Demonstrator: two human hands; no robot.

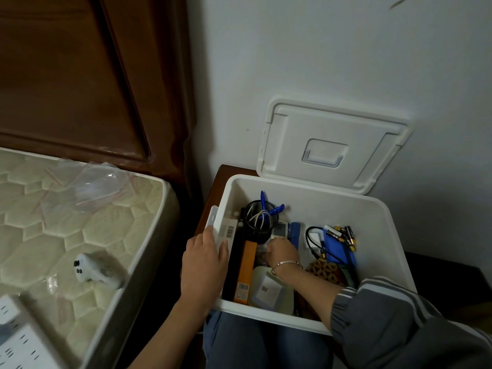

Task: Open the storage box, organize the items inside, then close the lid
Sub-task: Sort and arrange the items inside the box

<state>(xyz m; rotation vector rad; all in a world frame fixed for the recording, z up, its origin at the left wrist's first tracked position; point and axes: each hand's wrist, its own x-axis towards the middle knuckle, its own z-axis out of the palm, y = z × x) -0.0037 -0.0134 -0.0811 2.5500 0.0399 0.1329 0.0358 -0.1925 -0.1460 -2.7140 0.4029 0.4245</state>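
The white storage box (372, 217) stands open in front of my knees. Its white lid (327, 145) leans upright against the wall behind it. My left hand (203, 265) grips the box's left rim beside the side latch. My right hand (282, 253) reaches down into the middle of the box, fingers curled among the items; what they hold is hidden. Inside lie an orange box (246, 270), a black mesh pen cup (259, 218) with cables and blue-handled pliers, a blue case (339, 249), several batteries (343, 233) and a white remote (279, 230).
A mattress (66, 222) lies to the left with a white controller (95, 270), a clear plastic bag (93, 182) and a white perforated board (16, 339) on it. The wooden headboard (80, 75) rises behind it. The box sits on a dark wooden stand (213, 195) by the wall.
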